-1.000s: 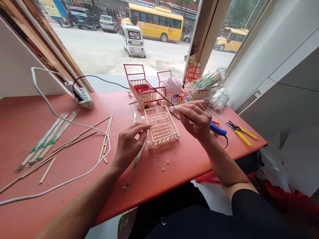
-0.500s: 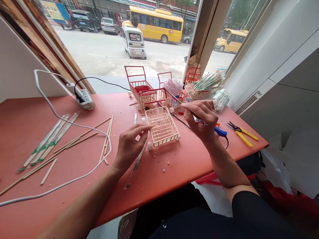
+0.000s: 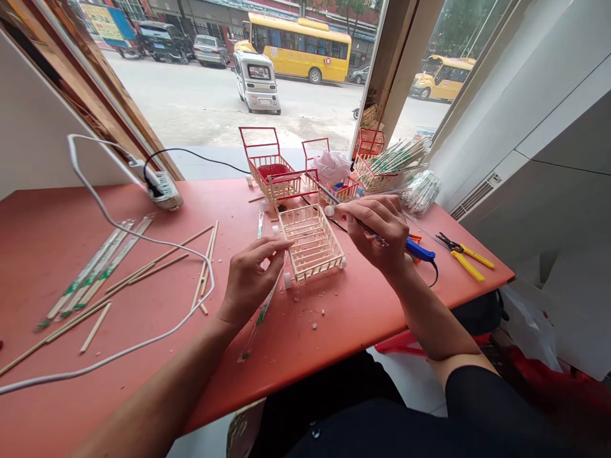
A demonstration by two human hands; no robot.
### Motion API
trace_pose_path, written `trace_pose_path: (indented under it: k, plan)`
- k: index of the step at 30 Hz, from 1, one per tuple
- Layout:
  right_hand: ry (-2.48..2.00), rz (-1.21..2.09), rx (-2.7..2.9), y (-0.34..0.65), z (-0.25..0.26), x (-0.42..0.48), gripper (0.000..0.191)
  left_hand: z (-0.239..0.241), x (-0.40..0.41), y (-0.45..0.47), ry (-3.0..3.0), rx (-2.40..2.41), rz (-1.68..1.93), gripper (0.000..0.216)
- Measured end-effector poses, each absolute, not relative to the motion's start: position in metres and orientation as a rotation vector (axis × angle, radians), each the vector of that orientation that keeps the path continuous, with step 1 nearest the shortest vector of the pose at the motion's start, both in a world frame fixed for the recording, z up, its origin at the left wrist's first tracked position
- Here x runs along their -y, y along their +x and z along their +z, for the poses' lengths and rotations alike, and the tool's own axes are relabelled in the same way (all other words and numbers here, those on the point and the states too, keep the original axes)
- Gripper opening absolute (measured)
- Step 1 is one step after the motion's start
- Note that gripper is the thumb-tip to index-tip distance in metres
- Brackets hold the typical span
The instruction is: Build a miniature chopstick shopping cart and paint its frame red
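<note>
A small shopping cart made of wooden sticks (image 3: pixel 315 245) stands in front of me, with white wheels and a handle bar that is red at the top. My left hand (image 3: pixel 252 273) pinches the cart's left rim between thumb and fingers. In my right hand (image 3: pixel 379 232) is a slim, dark-handled paintbrush (image 3: pixel 331 193), held like a pen. Its tip is at the right end of the red handle bar (image 3: pixel 293 174); whether it touches, I cannot tell. Behind stands another stick cart (image 3: pixel 267 168) with a red handle and a red bowl-like thing in it.
Wrapped chopsticks (image 3: pixel 95 273) and loose sticks (image 3: pixel 143 267) lie at left under a white cable (image 3: pixel 157 243). Yellow-handled pliers (image 3: pixel 465 257) and a blue-handled tool (image 3: pixel 420 250) lie at right. A power strip (image 3: pixel 165 191) and a cart full of wrapped chopsticks (image 3: pixel 382 166) are farther back.
My right hand has moved a little left and down, the paintbrush with it, along the cart's right side. The left hand and the cart have hardly moved.
</note>
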State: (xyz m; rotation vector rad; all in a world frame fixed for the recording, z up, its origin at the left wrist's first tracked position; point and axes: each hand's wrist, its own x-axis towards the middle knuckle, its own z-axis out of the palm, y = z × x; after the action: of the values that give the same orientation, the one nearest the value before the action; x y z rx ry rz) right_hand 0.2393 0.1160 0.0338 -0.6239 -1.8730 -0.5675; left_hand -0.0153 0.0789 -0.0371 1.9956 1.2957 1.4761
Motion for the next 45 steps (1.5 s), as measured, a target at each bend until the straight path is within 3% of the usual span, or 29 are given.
trace_pose_path:
  k: [24, 35, 45]
  plan:
    - [-0.697, -0.487, 1.888, 0.2422, 0.0322, -0.1179, 0.019, -0.0359, -0.0784, -0.0148, 1.993, -1.292, 1.471, 0.025]
    - [-0.721, -0.598, 1.770, 0.2422, 0.0383, -0.1161, 0.017, -0.0353, -0.0785, -0.0146, 1.985, -1.315, 1.451, 0.026]
    - [-0.586, -0.434, 1.882, 0.2367, 0.0336, -0.1129, 0.022, -0.0375, -0.0799, -0.0141, 2.003, -1.287, 1.475, 0.026]
